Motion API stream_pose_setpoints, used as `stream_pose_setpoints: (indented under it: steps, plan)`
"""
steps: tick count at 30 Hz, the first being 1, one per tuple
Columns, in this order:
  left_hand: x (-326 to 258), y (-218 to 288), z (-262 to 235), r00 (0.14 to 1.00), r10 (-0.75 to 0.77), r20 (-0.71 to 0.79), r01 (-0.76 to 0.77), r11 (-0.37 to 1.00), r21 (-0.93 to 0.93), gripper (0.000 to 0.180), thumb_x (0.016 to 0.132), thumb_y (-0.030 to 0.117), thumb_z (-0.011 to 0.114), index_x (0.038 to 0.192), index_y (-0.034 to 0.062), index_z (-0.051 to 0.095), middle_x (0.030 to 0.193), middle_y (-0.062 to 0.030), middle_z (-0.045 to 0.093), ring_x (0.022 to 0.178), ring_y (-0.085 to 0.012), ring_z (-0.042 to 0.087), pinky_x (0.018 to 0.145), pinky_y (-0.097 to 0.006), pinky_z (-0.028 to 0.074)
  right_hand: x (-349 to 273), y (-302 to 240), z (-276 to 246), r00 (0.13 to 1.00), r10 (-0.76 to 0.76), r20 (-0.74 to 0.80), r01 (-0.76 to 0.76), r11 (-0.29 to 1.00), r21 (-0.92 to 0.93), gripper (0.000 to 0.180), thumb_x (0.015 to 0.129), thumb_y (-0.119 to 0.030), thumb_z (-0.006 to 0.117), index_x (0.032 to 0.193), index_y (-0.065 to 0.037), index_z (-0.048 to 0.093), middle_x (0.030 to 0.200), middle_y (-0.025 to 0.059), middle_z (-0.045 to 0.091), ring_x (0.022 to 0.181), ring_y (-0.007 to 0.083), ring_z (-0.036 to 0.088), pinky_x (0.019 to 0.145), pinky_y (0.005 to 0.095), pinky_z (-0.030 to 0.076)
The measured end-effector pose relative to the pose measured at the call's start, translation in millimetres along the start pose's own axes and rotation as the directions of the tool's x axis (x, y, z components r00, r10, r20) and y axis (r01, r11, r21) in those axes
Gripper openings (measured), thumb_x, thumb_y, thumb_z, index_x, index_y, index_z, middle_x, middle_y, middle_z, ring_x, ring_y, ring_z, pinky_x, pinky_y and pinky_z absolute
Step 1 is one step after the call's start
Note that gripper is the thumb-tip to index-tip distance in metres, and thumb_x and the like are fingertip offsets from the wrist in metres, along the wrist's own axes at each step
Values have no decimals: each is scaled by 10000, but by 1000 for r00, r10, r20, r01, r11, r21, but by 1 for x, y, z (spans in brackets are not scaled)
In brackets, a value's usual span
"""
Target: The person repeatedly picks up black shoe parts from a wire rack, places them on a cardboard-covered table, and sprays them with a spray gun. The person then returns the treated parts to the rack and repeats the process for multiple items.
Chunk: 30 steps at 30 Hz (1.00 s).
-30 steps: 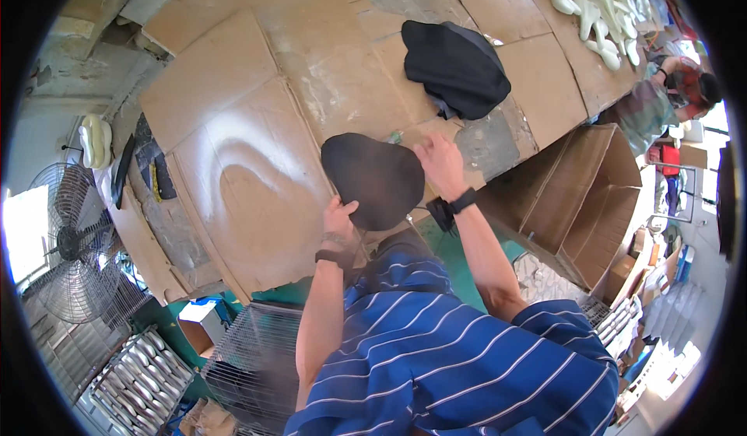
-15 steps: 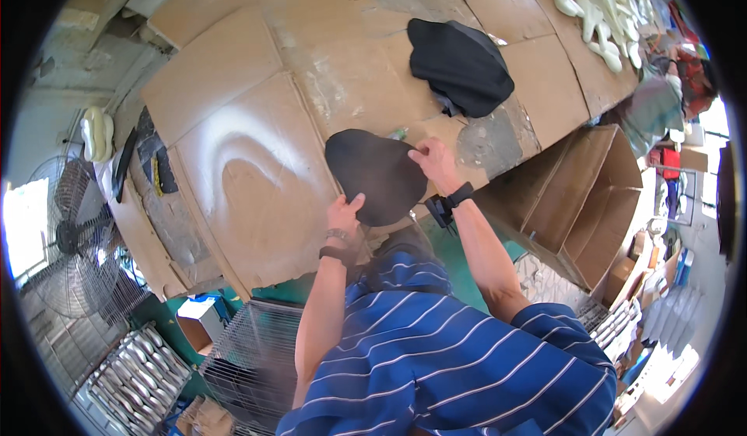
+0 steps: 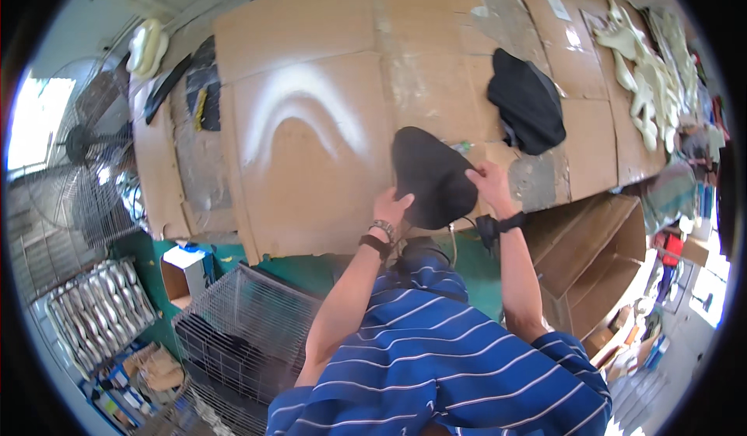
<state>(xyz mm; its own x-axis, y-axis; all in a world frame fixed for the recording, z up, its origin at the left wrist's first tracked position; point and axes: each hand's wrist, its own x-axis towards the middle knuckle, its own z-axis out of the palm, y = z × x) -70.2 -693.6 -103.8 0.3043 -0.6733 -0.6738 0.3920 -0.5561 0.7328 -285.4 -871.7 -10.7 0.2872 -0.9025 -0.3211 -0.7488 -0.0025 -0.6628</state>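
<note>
A flat, rounded piece of black sheet material (image 3: 432, 179), perhaps fabric, is held over the front edge of the cardboard-covered table (image 3: 311, 226). My left hand (image 3: 391, 207) grips its lower left side, with the thumb on top. My right hand (image 3: 493, 187) pinches its right edge. Farther back and to the right lies a pile of similar black pieces (image 3: 529, 108). A white, arch-shaped sprayed mark (image 3: 305, 94) shows on the cardboard, left of the held piece.
Cream-coloured moulded shapes (image 3: 634, 63) lie at the table's far right. An open cardboard box (image 3: 587, 257) stands below the right front edge. To the left are a fan (image 3: 80, 144) and more cream shapes (image 3: 148, 49). A wire cage (image 3: 245, 335) sits below left.
My view has swung left, so the table and everything on it appears shifted right. Both hands still hold the black piece, which now looks slightly bent.
</note>
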Motion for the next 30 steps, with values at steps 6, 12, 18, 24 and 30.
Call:
stream_pose_setpoints:
  steps: [6,12,18,24,30]
  plan:
    - [-44,110,-65,985,152,86,-142,984,-110,338,928,86,686,1229,-59,632,1119,-82,702,980,-137,650,904,-277,508,-22,-100,-16,990,6,142,-33,981,189,173,840,-130,748,853,28,681,658,42,629,598,88,541,561,295,438]
    - [-89,212,-153,947,321,28,-316,943,-106,368,936,51,666,1278,-70,606,1161,-92,696,1025,-141,651,940,-279,501,-37,-202,27,990,-137,43,117,942,315,181,868,-146,744,901,20,680,700,49,646,652,94,574,600,285,469]
    - [-57,169,-256,952,271,-140,-289,948,-132,372,923,58,696,1269,-49,614,1141,-91,702,1000,-150,664,914,-282,515,-36,-206,163,993,-104,62,68,903,424,239,862,-227,745,887,4,690,751,126,696,674,192,656,642,345,517]
    - [4,64,-325,941,82,-328,-98,995,-32,352,885,64,742,1204,-54,652,1090,-89,708,959,-156,666,881,-284,524,-38,-175,260,969,28,245,-58,991,118,215,836,-231,724,871,-20,707,767,183,711,760,342,711,698,426,546]
    - [2,62,-317,906,77,-416,-120,990,-79,366,874,70,757,1199,-64,654,1089,-105,706,959,-171,664,880,-285,516,-46,-182,251,968,103,230,-135,983,128,215,830,-239,712,863,-27,710,783,198,709,775,381,699,715,459,543]
